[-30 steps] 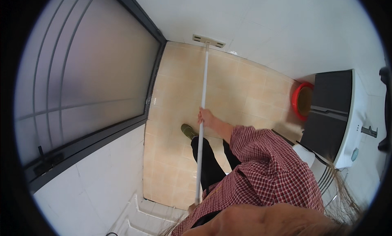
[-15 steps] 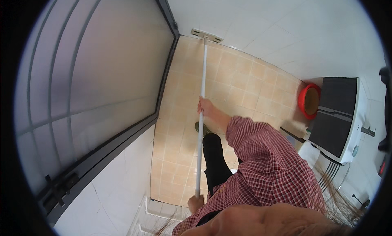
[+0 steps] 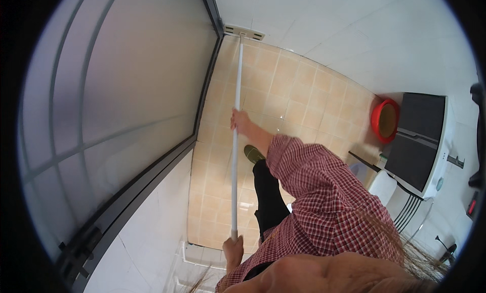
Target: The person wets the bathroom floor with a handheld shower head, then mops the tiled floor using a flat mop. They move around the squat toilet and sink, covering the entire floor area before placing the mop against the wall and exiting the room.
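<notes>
Running straight up the middle of the shot is a white mop pole (image 3: 235, 141), with its flat head (image 3: 244, 32) pushed into the far corner of the tan tile floor (image 3: 304, 90), right where the wall meets the frosted glass door (image 3: 126, 90). Right hand (image 3: 240, 122) is wrapped around the pole about halfway up, and the left hand (image 3: 233, 250) is closed on the near end, down low. The checked sleeve (image 3: 324, 191) covers a good chunk of floor. One green shoe (image 3: 253, 153) pokes out just beside the pole, above a black trouser leg (image 3: 268, 197). Off to the right there's a red basin (image 3: 386, 121) against a dark-lidded washer (image 3: 420, 141), well clear of the mop. Stuff between washer and sleeve is too hidden to name.
</notes>
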`<action>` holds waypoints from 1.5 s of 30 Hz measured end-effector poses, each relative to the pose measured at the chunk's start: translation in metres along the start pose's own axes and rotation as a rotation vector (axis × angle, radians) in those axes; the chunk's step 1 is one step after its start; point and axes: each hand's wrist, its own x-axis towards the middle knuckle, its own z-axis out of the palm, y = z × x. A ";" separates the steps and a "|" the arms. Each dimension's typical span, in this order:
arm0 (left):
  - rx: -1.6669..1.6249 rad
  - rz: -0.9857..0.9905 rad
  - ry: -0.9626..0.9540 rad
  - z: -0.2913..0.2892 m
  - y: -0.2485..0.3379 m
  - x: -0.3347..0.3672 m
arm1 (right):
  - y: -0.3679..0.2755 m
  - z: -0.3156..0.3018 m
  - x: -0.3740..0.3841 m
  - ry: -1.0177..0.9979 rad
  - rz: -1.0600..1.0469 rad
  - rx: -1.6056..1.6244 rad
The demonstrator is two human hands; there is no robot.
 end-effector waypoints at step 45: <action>-0.485 0.196 -0.339 -0.070 0.112 0.055 | 0.016 -0.325 -0.012 1.129 -0.343 -0.565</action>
